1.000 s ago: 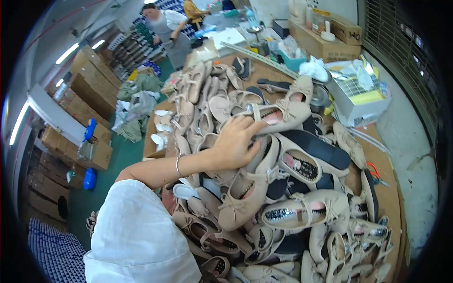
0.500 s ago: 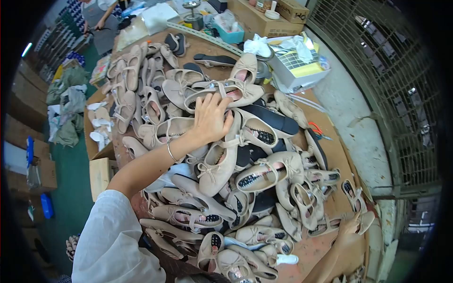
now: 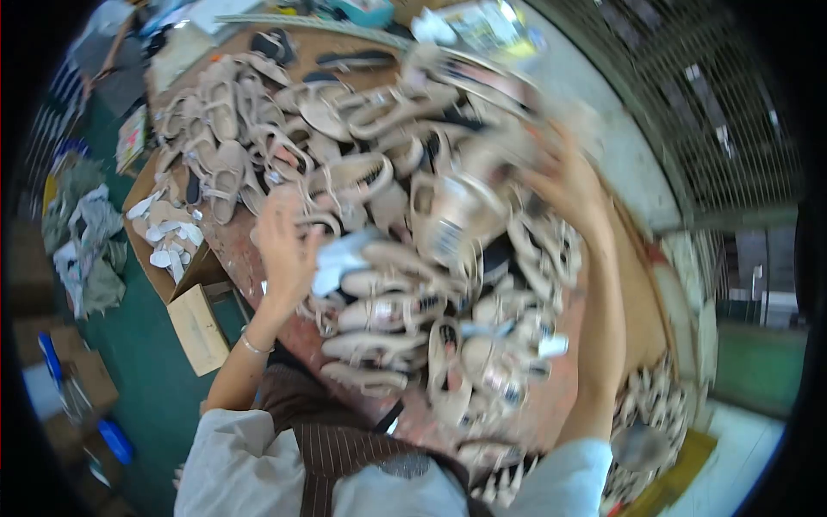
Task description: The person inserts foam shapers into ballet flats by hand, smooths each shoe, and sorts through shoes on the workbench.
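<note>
Beige ballet-style shoes with straps and bows lie in a loose heap (image 3: 388,280) over the worktable. My left hand (image 3: 289,246) is at the heap's left side, fingers apart and holding nothing, close to a beige strap shoe (image 3: 349,179). On the right, my right hand (image 3: 564,177) is smeared by motion. A blurred beige shoe (image 3: 504,148) sits between its thumb and fingers. Beneath that hand a shoe with a shiny pale insole (image 3: 457,211) is tilted. A light blue cloth or paper (image 3: 340,258) lies among the shoes.
A cardboard box (image 3: 177,258) with white scraps stands at the table's left edge, beside a smaller carton (image 3: 198,327). Metal mesh (image 3: 680,95) runs along the right. More shoes (image 3: 642,414) are heaped low right. Another person (image 3: 108,52) stands at upper left.
My left hand has left the middle shoes and come back to the left. My right hand has moved from the lower right up to the heap's right side. The view has shifted.
</note>
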The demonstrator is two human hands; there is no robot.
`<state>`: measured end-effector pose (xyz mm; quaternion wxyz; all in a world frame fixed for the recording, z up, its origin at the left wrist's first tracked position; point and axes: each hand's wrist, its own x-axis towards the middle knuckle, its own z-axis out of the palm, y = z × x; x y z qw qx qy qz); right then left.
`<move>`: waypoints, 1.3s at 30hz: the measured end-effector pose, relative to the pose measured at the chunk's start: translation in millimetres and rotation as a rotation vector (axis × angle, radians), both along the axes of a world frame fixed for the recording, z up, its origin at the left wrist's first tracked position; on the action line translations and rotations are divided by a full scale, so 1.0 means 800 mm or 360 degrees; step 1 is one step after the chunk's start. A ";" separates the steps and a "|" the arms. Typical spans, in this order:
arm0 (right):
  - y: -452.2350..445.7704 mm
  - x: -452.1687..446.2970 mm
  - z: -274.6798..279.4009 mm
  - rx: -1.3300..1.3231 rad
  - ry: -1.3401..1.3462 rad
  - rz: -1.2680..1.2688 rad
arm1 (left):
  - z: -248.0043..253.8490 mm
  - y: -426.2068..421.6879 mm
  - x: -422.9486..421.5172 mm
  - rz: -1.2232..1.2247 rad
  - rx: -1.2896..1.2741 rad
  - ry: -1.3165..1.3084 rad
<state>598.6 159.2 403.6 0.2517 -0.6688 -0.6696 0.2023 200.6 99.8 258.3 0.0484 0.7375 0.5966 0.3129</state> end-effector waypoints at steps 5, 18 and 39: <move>-0.132 -0.078 0.039 0.0231 -0.0064 0.0384 | -0.046 -0.122 -0.092 -0.0012 -0.0510 -0.0063; -0.835 -0.111 -0.247 -0.0297 0.0473 -0.2387 | -0.031 -0.259 0.070 -0.0903 -0.0405 0.0652; -0.697 -0.138 -0.375 -0.0385 0.0308 -0.2012 | -0.033 -0.297 0.322 -0.2683 -0.0208 0.1161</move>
